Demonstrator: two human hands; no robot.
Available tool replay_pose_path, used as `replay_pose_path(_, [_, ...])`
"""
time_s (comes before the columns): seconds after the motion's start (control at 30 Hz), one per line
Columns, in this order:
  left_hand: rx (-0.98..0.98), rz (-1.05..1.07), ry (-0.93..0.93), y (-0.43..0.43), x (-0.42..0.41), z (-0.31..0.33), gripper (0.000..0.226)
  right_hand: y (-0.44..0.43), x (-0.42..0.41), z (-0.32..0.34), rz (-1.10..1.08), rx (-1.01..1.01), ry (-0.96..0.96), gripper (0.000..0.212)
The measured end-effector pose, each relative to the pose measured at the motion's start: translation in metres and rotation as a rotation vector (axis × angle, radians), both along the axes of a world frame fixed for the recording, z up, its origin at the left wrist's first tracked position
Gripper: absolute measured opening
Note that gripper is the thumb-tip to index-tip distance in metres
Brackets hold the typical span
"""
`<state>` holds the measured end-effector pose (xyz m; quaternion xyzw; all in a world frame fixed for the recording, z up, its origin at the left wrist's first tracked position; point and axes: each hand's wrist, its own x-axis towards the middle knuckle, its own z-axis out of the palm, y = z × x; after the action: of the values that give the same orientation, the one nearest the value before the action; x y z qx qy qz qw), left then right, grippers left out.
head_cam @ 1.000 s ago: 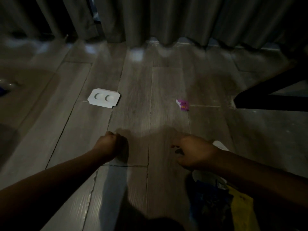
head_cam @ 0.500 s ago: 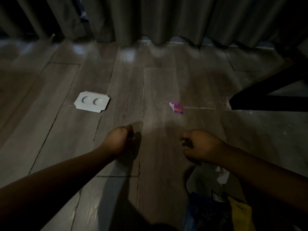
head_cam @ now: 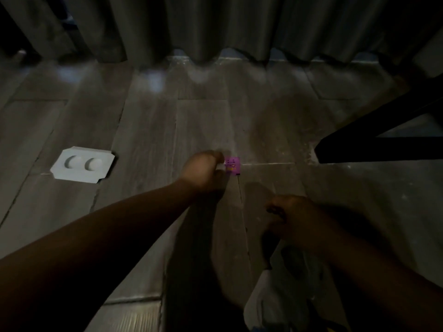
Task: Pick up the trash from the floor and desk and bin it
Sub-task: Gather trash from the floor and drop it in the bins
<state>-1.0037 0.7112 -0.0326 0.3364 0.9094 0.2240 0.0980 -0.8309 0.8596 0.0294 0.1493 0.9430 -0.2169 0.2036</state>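
Observation:
A small pink wrapper [head_cam: 233, 166] lies on the grey wooden floor [head_cam: 148, 130] near the middle of the view. My left hand [head_cam: 203, 172] is stretched out to it, and its curled fingers and thumb pinch the wrapper's left end. My right hand [head_cam: 294, 221] is nearer to me on the right, its fingers curled on the top of a white plastic bag [head_cam: 271, 298] that hangs below it. A white cardboard insert [head_cam: 81, 167] with two round dents lies flat on the floor at the left.
Grey curtains [head_cam: 215, 25] hang along the far edge of the floor. A black furniture leg frame [head_cam: 383, 149] juts in from the right, close to the wrapper. The room is dim.
My left hand has moved forward and right to the pink wrapper and closed on its end. My right hand has stayed by the bag. The view has shifted towards the wrapper.

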Motion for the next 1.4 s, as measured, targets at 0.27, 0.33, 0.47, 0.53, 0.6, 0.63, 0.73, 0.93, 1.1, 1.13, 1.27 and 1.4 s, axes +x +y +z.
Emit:
replay_pose_path(0.27, [-0.130,0.050,0.014,0.036,-0.018,-0.043,0.090,0.013,0.004,-0.025,-0.050,-0.019,-0.004,0.050])
replay_pose_path(0.33, [-0.178,0.013,0.052,0.041,-0.022,-0.046,0.086,0.015,0.004,-0.029,-0.037,-0.007,-0.016,0.048])
replay_pose_path(0.47, [-0.217,-0.032,0.107,0.046,-0.025,-0.045,0.064,0.016,0.005,-0.032,-0.014,0.011,-0.022,0.045])
replay_pose_path(0.53, [-0.207,-0.063,0.110,0.044,-0.023,-0.042,0.054,0.016,0.005,-0.031,-0.015,0.010,-0.011,0.046])
replay_pose_path(0.6, [-0.205,-0.107,0.121,0.038,-0.019,-0.038,0.043,0.016,0.004,-0.029,-0.012,-0.008,0.012,0.047])
replay_pose_path(0.63, [-0.207,-0.121,0.124,0.032,-0.018,-0.038,0.040,0.015,0.003,-0.027,-0.014,-0.014,0.016,0.049])
replay_pose_path(0.73, [-0.187,-0.144,0.074,0.010,-0.015,-0.035,0.034,0.008,0.005,-0.023,-0.003,-0.016,0.025,0.051])
replay_pose_path(0.93, [-0.066,-0.001,-0.090,-0.066,-0.002,-0.019,0.011,-0.028,0.006,-0.012,0.085,-0.010,0.026,0.046])
replay_pose_path(1.1, [-0.112,-0.005,-0.013,-0.128,-0.001,0.005,0.027,-0.062,-0.004,-0.006,0.172,0.006,-0.038,0.051])
replay_pose_path(1.13, [-0.092,0.019,0.031,-0.140,-0.003,0.012,0.027,-0.069,-0.007,-0.005,0.184,-0.002,-0.054,0.052])
replay_pose_path(1.27, [-0.118,0.114,0.155,-0.186,-0.020,0.024,0.023,-0.098,-0.020,-0.005,0.211,-0.031,-0.064,0.057])
replay_pose_path(1.4, [-0.147,0.294,0.270,-0.221,-0.041,0.022,0.021,-0.121,-0.035,-0.006,0.287,-0.015,-0.052,0.057])
